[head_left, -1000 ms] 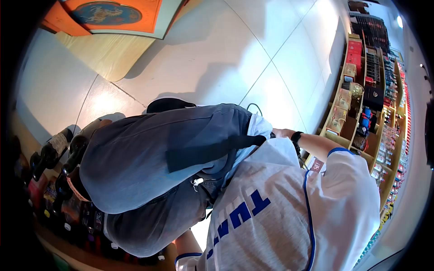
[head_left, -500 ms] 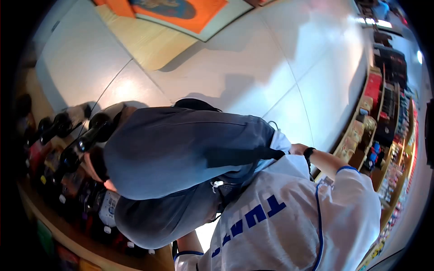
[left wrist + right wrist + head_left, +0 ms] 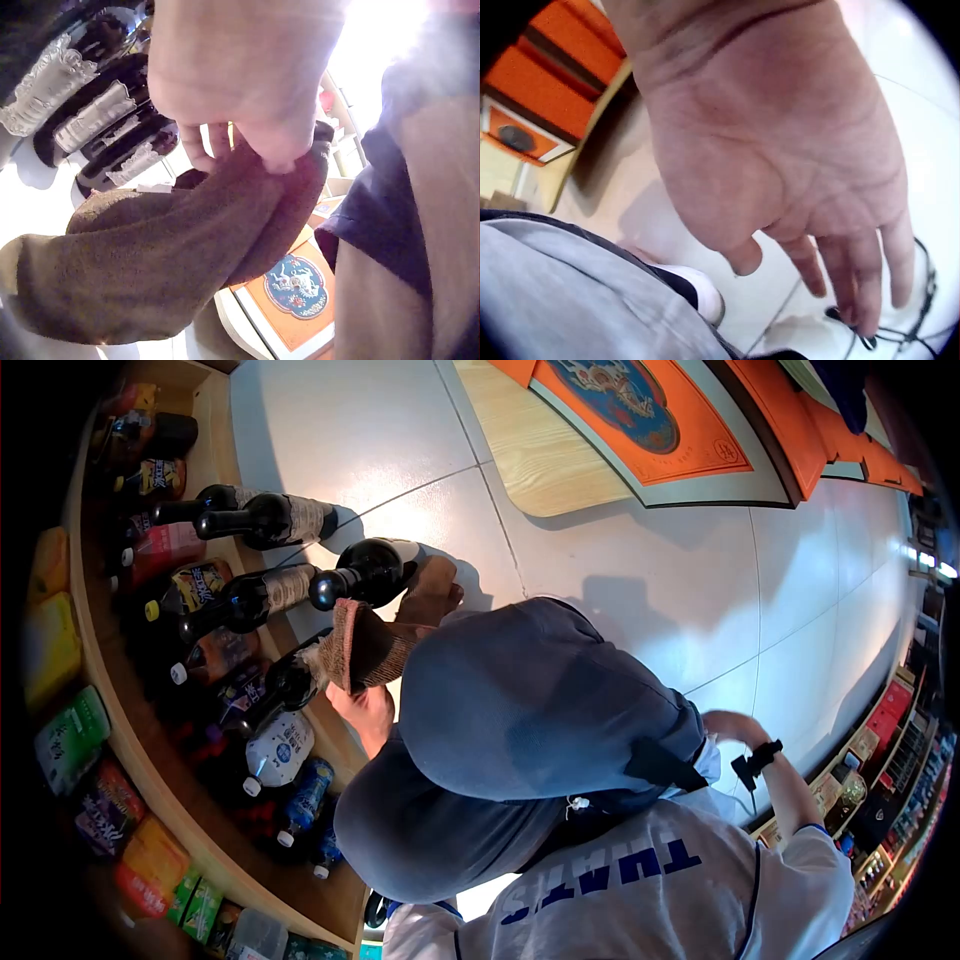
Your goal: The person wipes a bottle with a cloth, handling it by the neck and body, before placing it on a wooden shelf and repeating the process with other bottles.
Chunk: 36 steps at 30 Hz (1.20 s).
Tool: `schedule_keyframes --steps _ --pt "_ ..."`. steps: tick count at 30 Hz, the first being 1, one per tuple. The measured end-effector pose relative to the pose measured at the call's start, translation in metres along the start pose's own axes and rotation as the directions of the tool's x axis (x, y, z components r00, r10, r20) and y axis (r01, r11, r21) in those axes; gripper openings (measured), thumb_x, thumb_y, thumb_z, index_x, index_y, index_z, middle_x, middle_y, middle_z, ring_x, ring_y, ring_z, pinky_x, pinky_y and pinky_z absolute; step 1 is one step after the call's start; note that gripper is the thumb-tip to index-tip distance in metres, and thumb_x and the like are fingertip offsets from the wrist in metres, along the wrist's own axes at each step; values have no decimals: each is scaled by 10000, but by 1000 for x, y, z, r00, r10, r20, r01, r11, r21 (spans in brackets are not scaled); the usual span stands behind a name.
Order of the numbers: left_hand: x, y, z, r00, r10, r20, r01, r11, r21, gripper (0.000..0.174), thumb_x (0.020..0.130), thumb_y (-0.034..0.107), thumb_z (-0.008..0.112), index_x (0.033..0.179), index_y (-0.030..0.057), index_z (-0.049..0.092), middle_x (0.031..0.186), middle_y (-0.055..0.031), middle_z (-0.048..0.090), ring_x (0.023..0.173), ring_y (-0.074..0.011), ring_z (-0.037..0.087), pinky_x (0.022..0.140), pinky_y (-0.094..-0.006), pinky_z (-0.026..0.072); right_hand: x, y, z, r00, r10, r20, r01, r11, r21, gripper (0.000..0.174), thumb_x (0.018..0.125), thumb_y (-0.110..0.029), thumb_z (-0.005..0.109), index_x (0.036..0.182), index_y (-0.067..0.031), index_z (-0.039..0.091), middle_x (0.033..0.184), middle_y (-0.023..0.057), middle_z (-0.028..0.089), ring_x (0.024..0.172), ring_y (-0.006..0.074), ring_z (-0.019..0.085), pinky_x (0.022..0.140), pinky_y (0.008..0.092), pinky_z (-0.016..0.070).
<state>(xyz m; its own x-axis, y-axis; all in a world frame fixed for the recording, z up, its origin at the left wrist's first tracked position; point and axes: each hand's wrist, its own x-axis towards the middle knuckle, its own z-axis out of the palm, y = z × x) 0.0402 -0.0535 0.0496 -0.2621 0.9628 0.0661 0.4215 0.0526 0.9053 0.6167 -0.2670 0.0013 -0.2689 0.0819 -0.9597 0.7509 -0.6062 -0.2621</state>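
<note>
My left hand (image 3: 365, 710) grips a folded brown cloth (image 3: 370, 650) with a reddish edge, low beside the knees. In the left wrist view the thumb presses on the brown cloth (image 3: 187, 247) and the other fingers go behind it. Several dark glass bottles (image 3: 290, 520) with pale labels stand close to the cloth, on the floor by the shelf. My right hand (image 3: 780, 150) hangs past the other side of the legs, palm showing, fingers loosely extended, holding nothing. A black band (image 3: 765, 755) is on the right wrist.
A wooden shelf (image 3: 235, 870) of plastic drink bottles and packets runs along the left. An orange framed panel (image 3: 690, 440) stands on a pale wooden base (image 3: 560, 470) ahead. Black cord (image 3: 922, 300) lies near the right fingers. Stocked shelves (image 3: 885, 710) line the far right.
The view has swung left, so the drink shelf, the dark bottles and the left hand with the brown cloth now show fully. The right hand stays low at the side.
</note>
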Motion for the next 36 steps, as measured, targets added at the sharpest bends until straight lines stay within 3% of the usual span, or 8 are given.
schedule_keyframes --steps 1,5,9,14,19,22,29,36 --pt "2 1 4 999 -32 38 32 999 -6 339 872 128 754 1152 -37 658 981 -192 702 869 -233 667 784 -354 526 6 -44 -20 942 334 7 -320 897 306 419 961 -363 638 1197 -19 668 1154 164 715 1041 296 682 915 399 527" --pt "6 7 36 961 -142 236 148 989 -11 331 872 128 754 1143 -38 661 970 -193 704 859 -233 669 778 -353 527 20 -178 -59 792 -342 -506 67 872 -485 387 1037 -360 534 1239 -49 642 1113 183 711 1095 329 677 910 451 548" --pt "15 5 73 891 -234 390 250 968 9 323 873 128 754 1134 -39 665 959 -193 705 850 -233 670 772 -353 528 35 -310 -71 675 -664 -324 670 734 -108 625 993 -270 639 1523 -121 344 1332 209 581 1225 299 609 940 411 546" --pt "11 -28 116 833 -247 494 315 947 -57 310 860 133 775 1097 -44 683 903 -150 732 820 -185 683 752 -328 542 100 -372 -54 714 -679 -174 695 654 300 771 931 -226 735 1525 -10 292 1298 216 569 1237 259 585 959 359 521" --pt "8 8 91 821 -204 533 175 979 106 244 841 91 755 1002 -66 660 861 -209 686 744 -304 661 667 -352 510 147 -389 -58 689 -700 -186 719 692 59 526 887 -185 758 1304 51 541 1241 182 635 1160 236 621 986 359 497" --pt "-2 -12 66 906 -54 419 55 998 9 254 790 114 808 936 -32 660 831 -166 676 704 -289 624 645 -365 487 179 -390 -62 417 -893 -170 814 450 -367 497 827 -93 766 1276 18 585 1282 167 631 1203 309 615 1038 363 486" --pt "12 -71 9 959 181 -219 -153 978 140 1149 451 370 1012 1370 64 395 1320 -85 446 1126 -210 478 961 -337 401 198 -416 -56 426 -870 -249 614 480 -627 369 787 -91 702 1074 68 532 940 269 658 970 457 649 832 490 517" --pt "84 -43 31 976 216 -10 -214 959 -187 1289 575 725 835 1549 54 325 1520 -154 424 1389 -310 431 1159 -482 335 213 -460 -50 648 -704 -291 576 702 -418 410 862 -219 664 1092 82 507 954 298 671 901 434 685 746 467 555"
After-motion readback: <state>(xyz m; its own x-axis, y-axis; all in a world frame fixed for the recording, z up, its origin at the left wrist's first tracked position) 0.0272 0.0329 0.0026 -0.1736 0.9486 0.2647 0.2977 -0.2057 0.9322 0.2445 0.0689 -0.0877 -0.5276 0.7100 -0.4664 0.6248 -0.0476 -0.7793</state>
